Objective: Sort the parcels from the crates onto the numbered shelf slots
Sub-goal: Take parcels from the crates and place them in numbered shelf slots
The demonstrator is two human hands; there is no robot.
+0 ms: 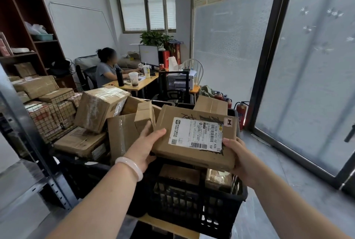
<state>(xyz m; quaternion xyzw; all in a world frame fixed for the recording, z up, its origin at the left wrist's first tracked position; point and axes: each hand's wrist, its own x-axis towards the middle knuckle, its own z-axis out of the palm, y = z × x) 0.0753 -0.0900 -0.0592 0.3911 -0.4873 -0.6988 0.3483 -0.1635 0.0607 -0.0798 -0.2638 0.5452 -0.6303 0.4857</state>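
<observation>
Flat labelled parcel [196, 137] held above a black crate [197, 200], gripped at both ends by left hand [146, 146] and right hand [240, 160], fingers [158, 132] mostly hidden beneath, crate contents partly covered.

Soft daylight through frosted glass door [315, 77]; edges bend.

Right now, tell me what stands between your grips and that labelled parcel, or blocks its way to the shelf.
Nothing between: the left grip and right grip both hold the parcel above the black crate. No numbered slot is in view, so that path cannot be judged.
</observation>
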